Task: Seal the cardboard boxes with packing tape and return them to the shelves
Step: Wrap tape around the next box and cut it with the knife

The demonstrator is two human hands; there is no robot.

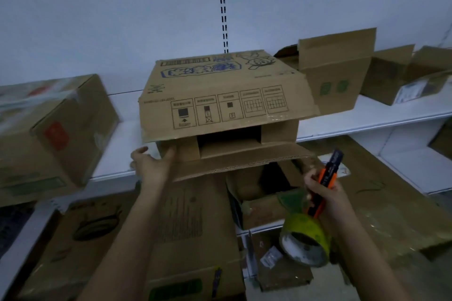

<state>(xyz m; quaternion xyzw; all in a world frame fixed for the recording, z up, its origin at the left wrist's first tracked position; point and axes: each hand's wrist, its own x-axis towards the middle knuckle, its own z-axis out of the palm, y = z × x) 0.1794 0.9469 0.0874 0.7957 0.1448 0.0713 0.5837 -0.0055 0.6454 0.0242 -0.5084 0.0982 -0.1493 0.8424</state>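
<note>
— Printed box [225, 95] where?

— On the white shelf [367, 117], at its front edge, flaps overhanging the edge. Upper flap lifted and tilted, lower flap jutting out past the shelf lip, dark gap between them. Unsealed.

— Left hand [151, 164]?

— At the box's lower left corner, fingers mostly straight, touching the side flap beside the shelf's front edge. Gripping nothing.

— Right hand [320, 190]?

— Below the shelf's front edge, right of the box, apart from it. Wrapped around an orange-and-black utility knife [325, 183], tip pointing up toward the lower flap. Green tape roll [305, 239] hanging just under the same hand; exact hold on the roll hard to tell.

— Room along the shelf?

— Left: blurred taped box [53, 134] near the front edge, bare strip of shelf between it and the printed box. Right: open box [335, 76] with raised flaps just behind the printed box's back right corner, more boxes [401, 78] farther along. Bare strip along the front edge there.

— Below?

— Crowded. Flattened cardboard [190, 227] and an open carton [264, 200] on the lower level under both arms.
</note>
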